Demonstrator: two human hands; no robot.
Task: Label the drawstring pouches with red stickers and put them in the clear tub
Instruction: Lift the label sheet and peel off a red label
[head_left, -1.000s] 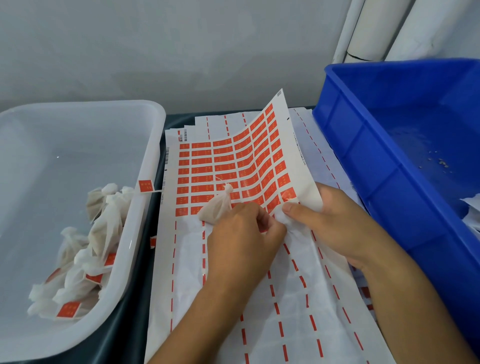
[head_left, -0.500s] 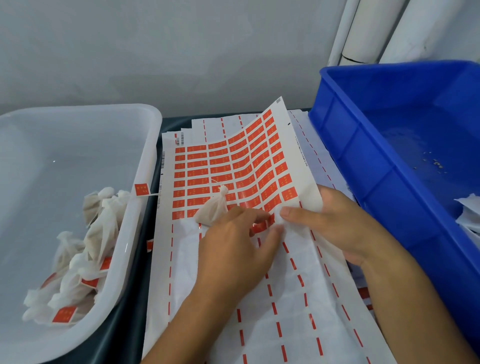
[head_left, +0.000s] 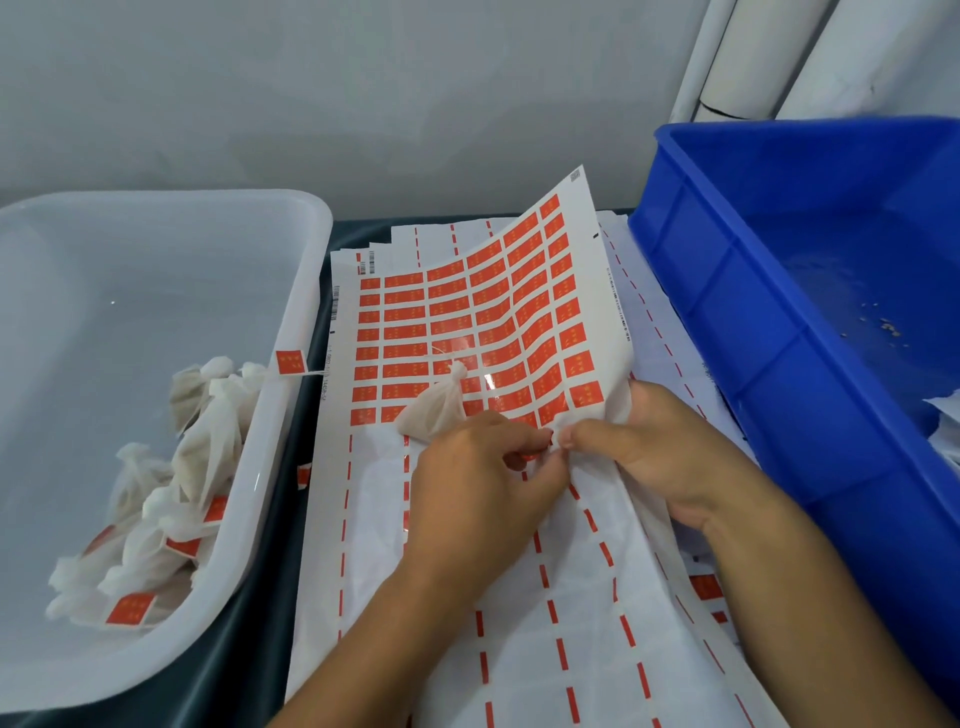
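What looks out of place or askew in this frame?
One red sticker hangs over the clear tub's rim on its string, outside the pile of pouches. Another small red scrap lies on the dark table beside the sticker sheet. The blue crate holds scattered crumbs.

Both forearms are reaching in from the bottom edge, bare, converging toward mid-frame. Left hand (head_left: 478, 483) is lying back-up, fingers curled under, thumb and forefinger tips pinching together at its right side. Right hand (head_left: 660, 457) is sitting just beside it, knuckles angled left, fingers (head_left: 587, 434) bent, thumb and forefinger closing toward the left hand's tips. The two sets of fingertips are meeting, touching or nearly so. Right wrist is angled inward; left wrist is running straight with its forearm.
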